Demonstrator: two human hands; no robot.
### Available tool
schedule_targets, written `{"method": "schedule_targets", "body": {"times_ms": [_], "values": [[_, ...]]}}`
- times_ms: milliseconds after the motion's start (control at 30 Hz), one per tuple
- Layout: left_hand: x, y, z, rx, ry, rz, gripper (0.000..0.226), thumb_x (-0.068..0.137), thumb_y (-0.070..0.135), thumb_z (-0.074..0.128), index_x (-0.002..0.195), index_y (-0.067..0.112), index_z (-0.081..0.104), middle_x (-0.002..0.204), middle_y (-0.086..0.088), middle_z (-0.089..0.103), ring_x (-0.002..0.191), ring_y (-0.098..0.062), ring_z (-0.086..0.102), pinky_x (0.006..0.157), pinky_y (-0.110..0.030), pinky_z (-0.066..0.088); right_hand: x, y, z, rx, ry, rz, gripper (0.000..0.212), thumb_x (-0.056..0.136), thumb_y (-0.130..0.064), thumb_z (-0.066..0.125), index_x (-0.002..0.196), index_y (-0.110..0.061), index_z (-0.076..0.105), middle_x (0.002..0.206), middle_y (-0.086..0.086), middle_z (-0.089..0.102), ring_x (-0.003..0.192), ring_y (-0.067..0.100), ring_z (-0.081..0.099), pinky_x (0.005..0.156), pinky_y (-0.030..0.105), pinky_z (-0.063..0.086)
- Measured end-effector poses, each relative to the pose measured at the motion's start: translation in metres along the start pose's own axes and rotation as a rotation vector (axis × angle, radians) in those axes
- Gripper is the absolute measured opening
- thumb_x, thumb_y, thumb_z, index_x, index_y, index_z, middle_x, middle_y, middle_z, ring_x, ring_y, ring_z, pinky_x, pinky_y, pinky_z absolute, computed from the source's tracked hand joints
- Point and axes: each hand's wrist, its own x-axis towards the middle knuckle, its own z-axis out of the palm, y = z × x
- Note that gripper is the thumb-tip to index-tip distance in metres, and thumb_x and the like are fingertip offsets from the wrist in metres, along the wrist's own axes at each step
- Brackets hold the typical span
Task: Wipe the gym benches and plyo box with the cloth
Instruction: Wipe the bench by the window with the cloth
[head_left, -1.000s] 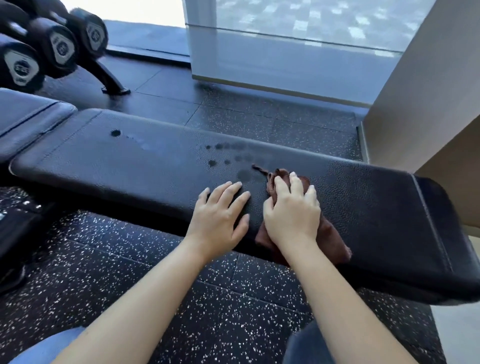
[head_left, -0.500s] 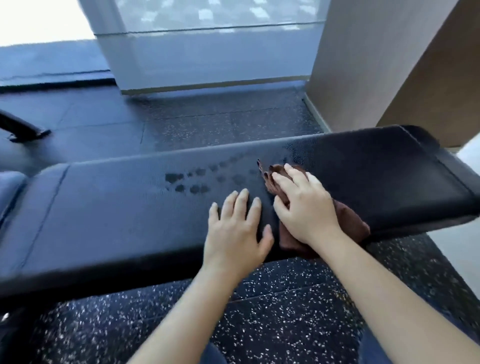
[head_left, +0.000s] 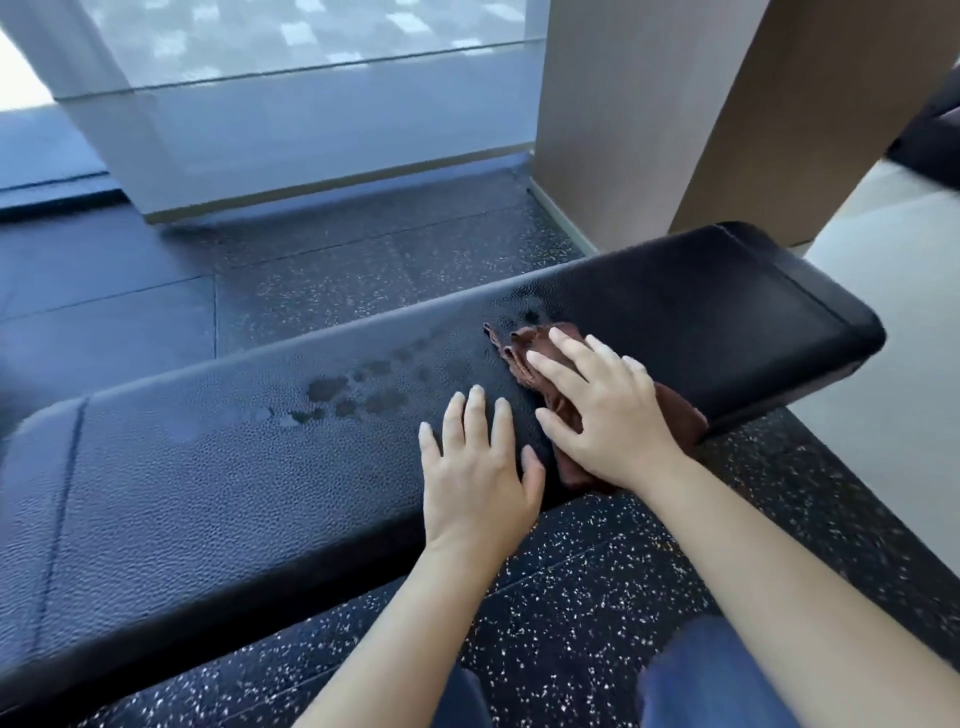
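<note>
On top of the brown cloth (head_left: 680, 418), the fingers (head_left: 569, 349) of the right hand (head_left: 608, 415) are laid straight and slightly spread. The fabric is pressed down rather than pinched. Just beside them, the fingers (head_left: 475, 415) of the left hand (head_left: 478, 478) are held straight and close together, flat on bare padding, with the thumb set apart towards the cloth. The cloth is bunched under the right palm, and its near part is draped over the front edge of the black padded desk (head_left: 208, 467). A cluster of dark wet spots (head_left: 327, 388) is seen on the padding to the left of both hands, well apart from the cloth. Black rubber floor (head_left: 571, 597) flecked with white is seen below and beyond the desk. A frosted glass panel (head_left: 311, 130) and a tan wall column (head_left: 623, 104) are seen behind. Blue trousers (head_left: 711, 675) are visible at the bottom edge.
</note>
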Motion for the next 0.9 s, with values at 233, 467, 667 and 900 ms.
{"method": "schedule_targets", "body": {"times_ms": [233,467,667,900], "values": [[0.0,0.001,0.006,-0.003,0.064,-0.021,0.053,0.078,0.037,0.04,0.113,0.007,0.067,0.123,-0.018,0.061,0.114,-0.034,0.057,0.09,-0.056,0.044,0.052,0.013,0.01,0.072,-0.015,-0.022,0.052,0.078,-0.043,0.049,0.127,-0.029,0.053,0.14,-0.003,0.045,0.124,0.028,0.042,0.095,0.046,0.036],[-0.001,0.003,0.009,0.047,0.116,-0.031,0.053,0.079,0.038,0.041,0.115,0.008,0.066,0.125,-0.016,0.059,0.116,-0.033,0.054,0.093,-0.054,0.043,0.082,0.009,0.017,0.077,-0.049,-0.024,0.046,0.082,-0.038,0.048,0.127,-0.03,0.05,0.141,-0.005,0.041,0.119,0.027,0.042,0.097,0.043,0.034],[-0.002,0.004,0.01,0.066,0.116,-0.052,0.054,0.078,0.039,0.042,0.117,0.01,0.066,0.127,-0.014,0.058,0.118,-0.032,0.053,0.094,-0.053,0.042,0.022,0.013,0.012,0.116,0.1,-0.125,0.05,0.075,-0.043,0.038,0.114,-0.025,0.061,0.127,0.0,0.056,0.105,0.029,0.054,0.083,0.044,0.045],[-0.002,0.006,0.012,0.088,0.125,-0.065,0.053,0.076,0.039,0.045,0.117,0.012,0.066,0.128,-0.012,0.058,0.118,-0.03,0.054,0.094,-0.052,0.044,0.143,0.003,0.032,0.047,-0.13,-0.051,0.044,0.089,-0.038,0.045,0.132,-0.031,0.043,0.144,-0.002,0.034,0.123,0.032,0.036,0.101,0.044,0.029]]}}
